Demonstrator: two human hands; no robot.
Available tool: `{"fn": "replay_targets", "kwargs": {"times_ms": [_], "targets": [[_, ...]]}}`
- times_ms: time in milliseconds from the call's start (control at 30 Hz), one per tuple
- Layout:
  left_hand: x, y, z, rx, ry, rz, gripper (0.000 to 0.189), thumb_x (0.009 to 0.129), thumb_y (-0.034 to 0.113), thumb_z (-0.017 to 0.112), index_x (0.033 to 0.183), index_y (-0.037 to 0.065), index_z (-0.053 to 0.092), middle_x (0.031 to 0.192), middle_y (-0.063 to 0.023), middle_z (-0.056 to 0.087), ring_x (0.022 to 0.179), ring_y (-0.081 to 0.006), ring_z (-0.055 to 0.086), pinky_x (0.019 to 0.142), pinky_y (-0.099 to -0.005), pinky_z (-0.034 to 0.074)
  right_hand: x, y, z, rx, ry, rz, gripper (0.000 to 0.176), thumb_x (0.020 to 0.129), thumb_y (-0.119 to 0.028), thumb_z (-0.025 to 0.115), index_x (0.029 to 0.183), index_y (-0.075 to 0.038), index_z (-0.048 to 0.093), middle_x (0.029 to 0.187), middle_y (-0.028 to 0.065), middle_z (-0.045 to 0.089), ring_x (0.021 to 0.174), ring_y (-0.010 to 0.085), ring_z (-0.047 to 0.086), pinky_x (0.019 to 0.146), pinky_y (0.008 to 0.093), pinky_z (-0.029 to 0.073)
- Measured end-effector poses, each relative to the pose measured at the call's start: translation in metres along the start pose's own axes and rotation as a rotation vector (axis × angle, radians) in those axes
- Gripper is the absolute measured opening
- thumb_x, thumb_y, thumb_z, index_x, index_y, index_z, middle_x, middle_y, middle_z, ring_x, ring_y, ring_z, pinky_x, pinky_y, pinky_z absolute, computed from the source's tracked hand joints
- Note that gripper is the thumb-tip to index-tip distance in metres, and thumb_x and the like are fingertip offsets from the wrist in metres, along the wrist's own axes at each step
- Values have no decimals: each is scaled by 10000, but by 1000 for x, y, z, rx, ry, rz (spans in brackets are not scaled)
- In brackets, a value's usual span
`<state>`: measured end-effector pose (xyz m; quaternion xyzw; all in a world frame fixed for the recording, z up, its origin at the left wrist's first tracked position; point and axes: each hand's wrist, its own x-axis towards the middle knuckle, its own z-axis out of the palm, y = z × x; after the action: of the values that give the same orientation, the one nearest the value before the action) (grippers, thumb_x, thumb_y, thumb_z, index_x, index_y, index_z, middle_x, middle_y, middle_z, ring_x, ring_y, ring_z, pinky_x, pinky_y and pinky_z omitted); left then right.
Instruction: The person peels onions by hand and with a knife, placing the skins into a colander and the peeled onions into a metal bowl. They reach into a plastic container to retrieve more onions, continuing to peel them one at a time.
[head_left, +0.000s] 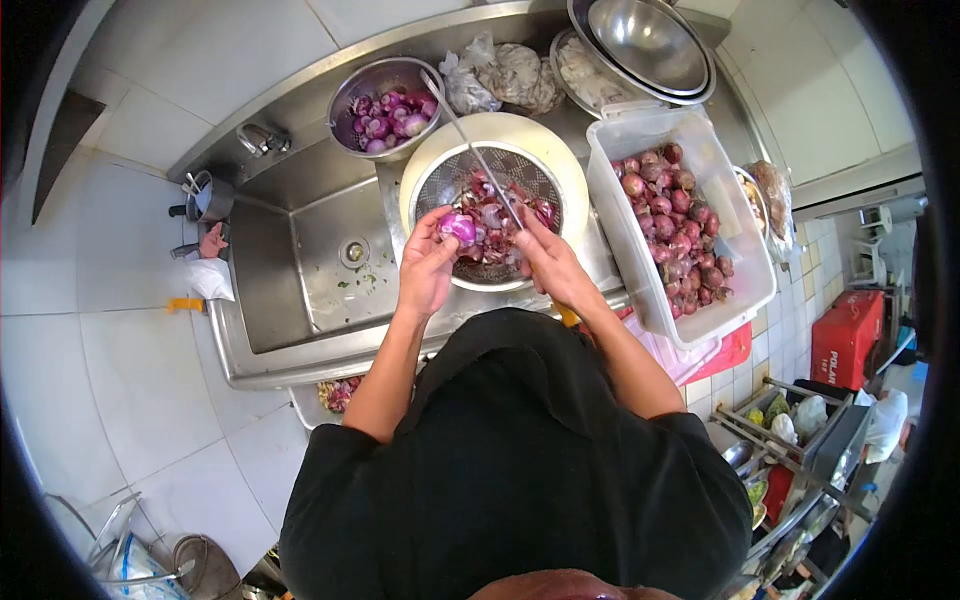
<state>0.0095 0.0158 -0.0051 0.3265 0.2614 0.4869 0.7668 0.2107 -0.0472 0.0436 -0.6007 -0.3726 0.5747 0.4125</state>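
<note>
In my left hand (pixel 428 262) is a peeled red onion (pixel 458 229), its purple surface showing between the fingers. My right hand (pixel 548 262) is closed around a long knife (pixel 470 145), whose blade points up and away to the left. Both hands are over a perforated metal colander (pixel 535 175) with dark red onion skins (pixel 492 232) in it. The colander sits in a round cream-coloured basin (pixel 562 140). Behind it to the left, a metal bowl (pixel 338 118) holds peeled onions (pixel 385 125). The knife's handle is hidden by my right hand.
To the right stands a translucent plastic bin (pixel 735 280) of unpeeled red onions (pixel 675 220). The steel sink (pixel 300 255) and its tap (pixel 262 140) are on the left. Plastic bags (pixel 515 75) and stacked metal bowls (pixel 650 45) line the back. A red crate (pixel 845 340) stands far right.
</note>
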Motion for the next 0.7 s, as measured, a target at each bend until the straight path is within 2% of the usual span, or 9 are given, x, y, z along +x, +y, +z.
{"fn": "replay_targets", "kwargs": {"times_ms": [100,167,200,333,367,500,567,600,700], "targets": [[23,9,-23,136,190,21,397,935,35,597,1321,30,502,1147,-97,624,1016,-181,622,837,-346,551,1,7,-8,-316,16,82,666,937,-305,625,1489,-21,383,964,95,683,707,108,552,630,268,481],[46,22,-39,244,301,18,397,947,53,581,1331,17,489,1148,-109,620,1014,-197,622,824,-356,560,3,26,-7,-210,61,-83,649,909,-233,650,1463,4,411,1131,123,687,899,147,607,867,289,482],[60,30,-44,256,346,44,345,936,26,594,1275,24,532,1139,-96,628,991,-194,631,776,-336,576,2,29,-9,-183,50,-88,637,910,-225,649,1457,7,420,1147,127,685,944,152,609,914,290,464],[133,58,-73,406,377,168,349,923,63,626,1259,12,548,1148,-118,640,982,-216,645,787,-349,573,-13,12,-10,-37,11,-2,582,916,-194,644,1416,40,462,1248,157,652,1140,169,574,1013,284,411],[152,62,-81,438,370,184,398,912,97,651,1283,3,541,1171,-133,647,995,-233,650,817,-368,566,-17,12,-13,-40,31,-14,574,918,-204,644,1410,37,472,1232,156,656,1097,165,582,984,287,426],[191,86,-82,1514,245,172,684,848,255,727,1392,-67,465,1282,-217,618,1129,-294,625,1007,-348,448,-33,27,-35,-67,158,-54,556,927,-243,643,1395,21,501,1119,123,674,891,136,585,831,290,477],[187,76,-57,1474,219,218,614,840,260,734,1335,-48,541,1257,-234,632,1173,-279,611,1009,-378,447,-49,25,-51,0,180,8,564,929,-256,644,1408,2,495,981,65,673,752,95,531,700,275,475],[184,62,-46,1434,162,222,602,844,245,732,1335,-47,542,1259,-234,630,1179,-281,607,1013,-377,443,-54,30,-58,78,242,-77,559,931,-258,649,1412,-16,499,860,13,622,673,69,441,612,256,424],[169,29,-8,1295,13,283,509,868,144,716,1316,-39,560,1265,-212,627,1168,-258,603,1004,-360,450,-85,30,-88,179,362,-92,464,950,-254,622,1377,-82,564,724,-37,548,596,42,459,532,229,401]]}}
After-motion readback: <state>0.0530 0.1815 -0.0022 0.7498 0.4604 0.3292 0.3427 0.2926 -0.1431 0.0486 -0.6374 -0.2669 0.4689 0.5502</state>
